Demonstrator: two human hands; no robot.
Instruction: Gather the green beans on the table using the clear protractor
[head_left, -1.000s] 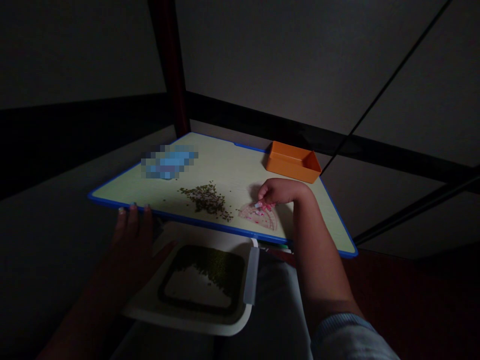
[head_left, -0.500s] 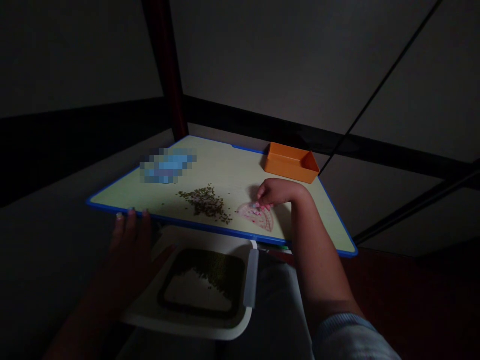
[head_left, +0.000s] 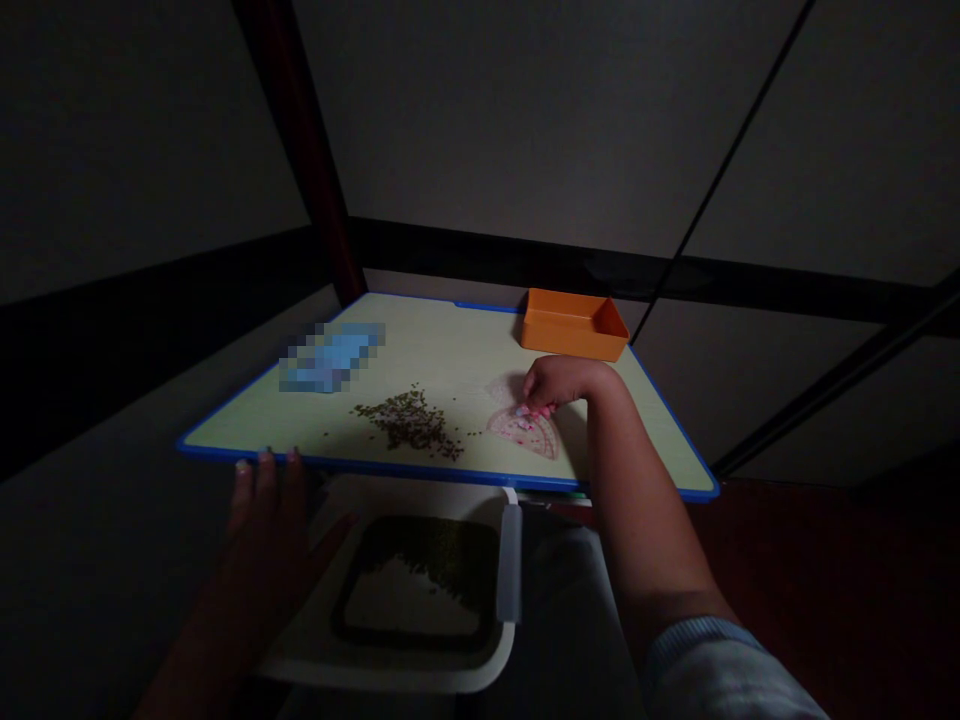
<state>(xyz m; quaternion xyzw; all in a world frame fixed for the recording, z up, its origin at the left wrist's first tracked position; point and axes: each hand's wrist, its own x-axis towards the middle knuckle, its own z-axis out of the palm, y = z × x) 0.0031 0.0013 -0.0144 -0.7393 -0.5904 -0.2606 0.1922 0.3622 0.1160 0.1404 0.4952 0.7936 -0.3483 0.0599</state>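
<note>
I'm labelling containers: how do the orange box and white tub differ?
The orange box has squarer corners; the white tub has rounder ones. The orange box stands on the board; the white tub sits past its near edge. The white tub shows a side flap; the orange box, none. Both are open-topped.

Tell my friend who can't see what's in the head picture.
A right hand bends over a protractor on a board, beside scattered bits. The left hand is at the near edge, by a tub; an orange box sits behind.

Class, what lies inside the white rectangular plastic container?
Small, dark greenish grains gather mostly towards the far right of the container, leaving pale floor bare. Whatever lies beneath the grains cannot be seen.
</note>
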